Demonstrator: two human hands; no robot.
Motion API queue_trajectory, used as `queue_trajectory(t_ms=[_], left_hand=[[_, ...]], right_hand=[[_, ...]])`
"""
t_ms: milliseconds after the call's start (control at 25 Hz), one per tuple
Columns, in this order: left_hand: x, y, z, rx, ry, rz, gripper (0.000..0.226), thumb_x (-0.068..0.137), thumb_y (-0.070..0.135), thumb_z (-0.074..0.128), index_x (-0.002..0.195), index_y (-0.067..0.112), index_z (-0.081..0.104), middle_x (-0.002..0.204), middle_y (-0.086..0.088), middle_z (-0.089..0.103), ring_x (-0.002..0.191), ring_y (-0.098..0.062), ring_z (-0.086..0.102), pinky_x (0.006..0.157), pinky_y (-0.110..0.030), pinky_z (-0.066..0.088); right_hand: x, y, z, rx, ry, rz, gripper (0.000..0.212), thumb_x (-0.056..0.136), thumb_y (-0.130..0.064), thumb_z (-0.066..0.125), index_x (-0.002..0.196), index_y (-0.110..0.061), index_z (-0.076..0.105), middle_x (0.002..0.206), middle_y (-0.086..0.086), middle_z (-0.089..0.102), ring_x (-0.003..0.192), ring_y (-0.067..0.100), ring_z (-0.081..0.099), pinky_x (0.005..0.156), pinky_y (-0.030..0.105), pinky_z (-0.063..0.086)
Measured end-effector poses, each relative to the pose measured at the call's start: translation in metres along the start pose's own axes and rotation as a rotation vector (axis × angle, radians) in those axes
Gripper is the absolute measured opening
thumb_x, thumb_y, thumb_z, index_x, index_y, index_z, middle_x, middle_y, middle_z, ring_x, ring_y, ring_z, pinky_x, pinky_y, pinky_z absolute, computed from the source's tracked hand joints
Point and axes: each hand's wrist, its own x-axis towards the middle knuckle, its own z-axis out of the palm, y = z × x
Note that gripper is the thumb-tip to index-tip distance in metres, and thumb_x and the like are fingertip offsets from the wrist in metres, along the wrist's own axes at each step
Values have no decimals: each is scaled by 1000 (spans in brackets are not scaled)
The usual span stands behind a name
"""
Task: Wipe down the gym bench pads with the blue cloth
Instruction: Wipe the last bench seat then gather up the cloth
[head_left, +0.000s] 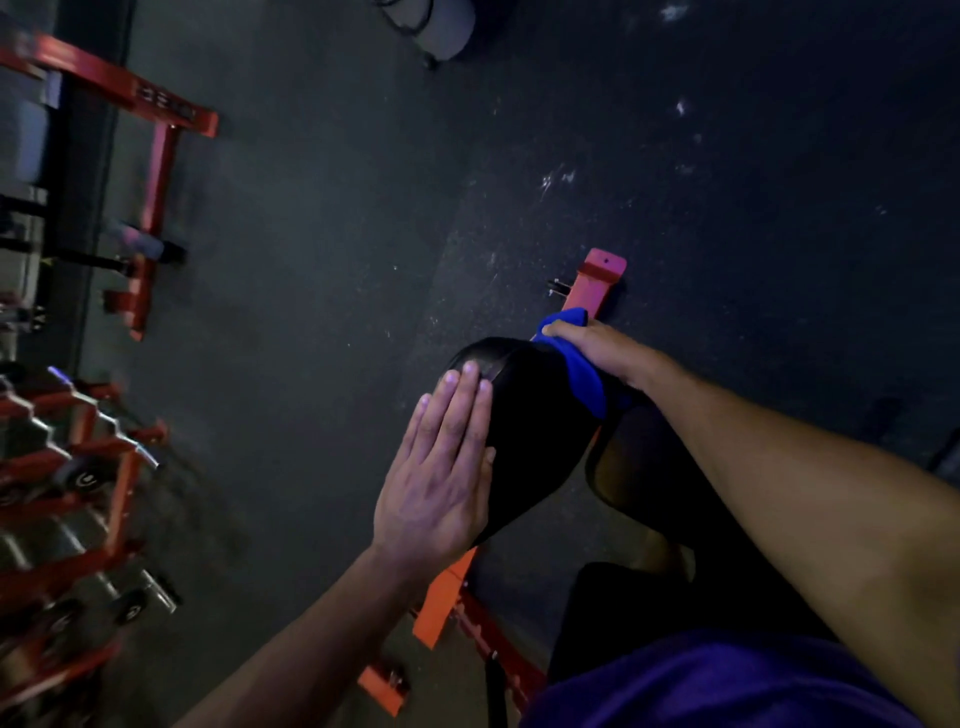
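Note:
A black bench pad (535, 431) on an orange frame (597, 283) sits in the middle of the view. My left hand (447, 467) lies flat with straight fingers against the pad's left side. My right hand (597, 345) grips the blue cloth (582, 379) at the pad's far right edge, fingers curled over the cloth. A second dark pad (654, 483) lies just right of the first, partly under my right forearm.
A red dumbbell rack (78, 493) with several dumbbells stands at the left. Another red machine frame (156, 156) is at the upper left. Orange bench feet (384, 686) reach out at the bottom. Dark rubber floor (322, 260) lies between them.

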Motion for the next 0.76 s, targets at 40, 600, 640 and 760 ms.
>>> queue_trajectory(t_ms=[40,600,640,760], left_hand=[[1,0,0,5,0,-3,58,104,17,42,157,0,27,167,-14,22,157,-28,17,127,-45,20],[1,-1,4,25,-27,-8,60,105,17,43,158,2,20,169,-10,15,157,-28,16,127,-45,19],[1,1,2,29,-30,-14,61,104,16,43,158,2,19,169,-11,15,157,-28,16,127,-45,19],[1,2,1,36,-33,-15,66,103,16,44,161,5,15,169,-10,14,158,-27,14,127,-44,18]], right_hand=[[-1,-5,-1,-39,-4,17,45,78,-55,62,96,-15,72,97,8,75,91,24,70,88,37,52],[-9,2,13,-170,176,-224,67,79,-69,51,101,-9,72,105,5,73,105,19,65,98,40,48],[-7,2,10,-175,171,-147,69,77,-71,53,105,-11,72,110,8,73,110,23,65,100,40,47],[-25,-20,21,-157,152,-213,63,76,-67,51,97,-12,74,101,5,75,103,21,67,95,36,49]])
